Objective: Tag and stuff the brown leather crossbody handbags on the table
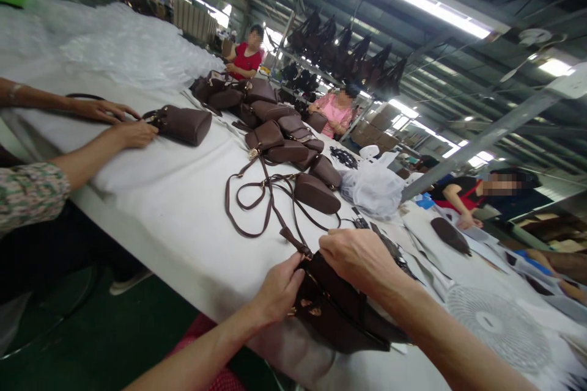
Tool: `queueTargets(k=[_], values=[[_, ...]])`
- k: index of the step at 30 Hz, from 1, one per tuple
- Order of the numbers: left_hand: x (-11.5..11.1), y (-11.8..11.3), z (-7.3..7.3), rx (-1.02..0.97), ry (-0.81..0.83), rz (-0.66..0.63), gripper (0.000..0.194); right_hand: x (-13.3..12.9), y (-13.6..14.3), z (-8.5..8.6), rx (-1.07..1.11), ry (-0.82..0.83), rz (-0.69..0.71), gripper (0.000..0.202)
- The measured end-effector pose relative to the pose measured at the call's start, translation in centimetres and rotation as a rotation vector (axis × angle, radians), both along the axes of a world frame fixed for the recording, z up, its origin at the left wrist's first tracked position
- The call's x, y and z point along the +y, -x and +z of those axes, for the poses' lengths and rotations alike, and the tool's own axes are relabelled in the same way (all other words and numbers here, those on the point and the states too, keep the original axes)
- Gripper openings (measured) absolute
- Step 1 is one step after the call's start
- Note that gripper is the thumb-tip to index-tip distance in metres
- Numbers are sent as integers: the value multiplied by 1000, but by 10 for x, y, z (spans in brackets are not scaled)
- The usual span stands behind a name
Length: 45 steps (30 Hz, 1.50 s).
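Note:
A dark brown handbag (342,321) with gold-coloured fittings lies tilted at the table's near edge, under both my hands. At its left end, my left hand (280,288) is closed, thumb and fingers pinching the bag's edge near the metal hardware. My right hand (351,256) curls over the far upper edge of the same bag, fingers bent and closed; its fingertips are partly hidden. A short brown strap end (293,239) sticks up from the bag between my hands. Just beyond, long thin brown straps (250,232) loop across the white tabletop.
Several brown bags (275,134) are piled mid-table on white cloth (160,195). At left, a co-worker's hands (132,133) handle another brown bag (188,125). A white plastic bag (373,186), a round fan grille (498,327) and a metal post (481,137) stand right. Other people work beyond.

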State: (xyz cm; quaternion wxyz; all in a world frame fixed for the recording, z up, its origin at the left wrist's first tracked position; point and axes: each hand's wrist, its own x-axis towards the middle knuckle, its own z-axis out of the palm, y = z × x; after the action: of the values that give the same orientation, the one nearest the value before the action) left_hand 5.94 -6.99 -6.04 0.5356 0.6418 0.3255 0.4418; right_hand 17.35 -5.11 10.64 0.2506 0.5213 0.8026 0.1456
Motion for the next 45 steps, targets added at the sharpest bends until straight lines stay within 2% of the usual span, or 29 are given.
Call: queueTargets(k=[12, 24, 29, 32, 35, 40, 43, 45], values=[[0, -2, 2, -12, 11, 41, 19, -3, 4, 1, -41, -38, -7, 29], [9, -7, 6, -101, 34, 79, 25, -1, 12, -3, -50, 33, -20, 28], [13, -16, 7, -201, 54, 126, 24, 0, 18, -8, -20, 68, -32, 30], [16, -19, 6, -188, 75, 187, 19, 1, 19, -11, -8, 74, -62, 31], [21, -12, 6, -131, 36, 202, 20, 1, 14, -12, 36, 82, -122, 28], [32, 15, 10, -42, -79, 64, 18, -3, 5, -15, 249, 142, -155, 24], [32, 25, 14, -17, -65, 9, 18, -6, 7, -17, 268, 149, -172, 22], [30, 30, 18, -17, -72, 35, 16, -8, 11, -19, 253, 109, -186, 20]])
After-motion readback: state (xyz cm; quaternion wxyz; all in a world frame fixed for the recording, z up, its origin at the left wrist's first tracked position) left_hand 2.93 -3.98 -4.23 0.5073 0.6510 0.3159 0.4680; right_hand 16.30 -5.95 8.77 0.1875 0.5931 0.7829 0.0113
